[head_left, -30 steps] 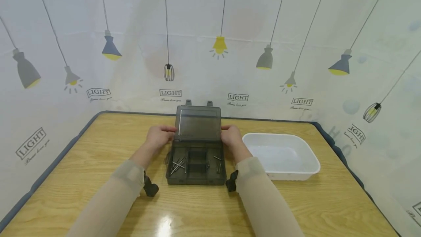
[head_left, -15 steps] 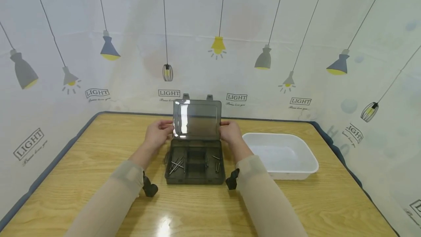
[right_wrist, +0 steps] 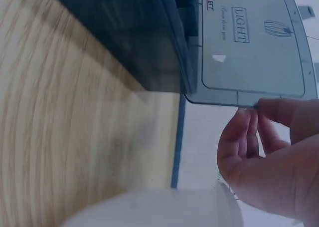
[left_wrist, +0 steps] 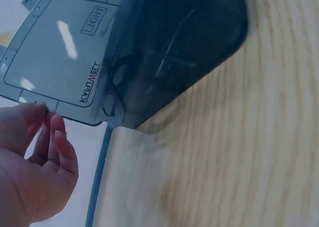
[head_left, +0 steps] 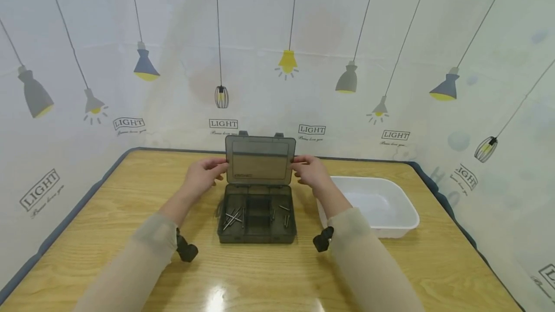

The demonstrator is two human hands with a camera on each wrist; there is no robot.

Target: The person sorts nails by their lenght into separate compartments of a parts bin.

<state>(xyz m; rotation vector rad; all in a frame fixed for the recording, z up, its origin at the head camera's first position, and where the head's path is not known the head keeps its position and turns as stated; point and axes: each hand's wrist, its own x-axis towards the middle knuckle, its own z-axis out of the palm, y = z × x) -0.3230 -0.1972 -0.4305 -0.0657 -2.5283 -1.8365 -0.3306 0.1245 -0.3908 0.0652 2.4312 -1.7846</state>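
In the head view a dark translucent plastic compartment box (head_left: 257,236) stands on the table with its lid (head_left: 260,165) raised nearly upright. My left hand (head_left: 201,175) pinches the lid's left edge between thumb and fingers. At the opposite edge, my right hand (head_left: 312,172) pinches the lid in the same way. Both wrist views show the thumbs and fingertips meeting on the lid's rim. Several long thin metal rods (head_left: 233,218) lie crossed in the box's left compartment. Shorter metal pins (head_left: 286,219) lie in the right compartment.
A white plastic tray (head_left: 401,232) stands to the right of the box, partly behind my right forearm. The wooden table (head_left: 260,278) ends at a dark edge against a lamp-printed cloth (head_left: 173,85) behind and at the sides.
The lid has swung up and forward from leaning back to nearly upright. Both hands have moved with its edges, the right forearm shifting outward. The box base and tray stay put.
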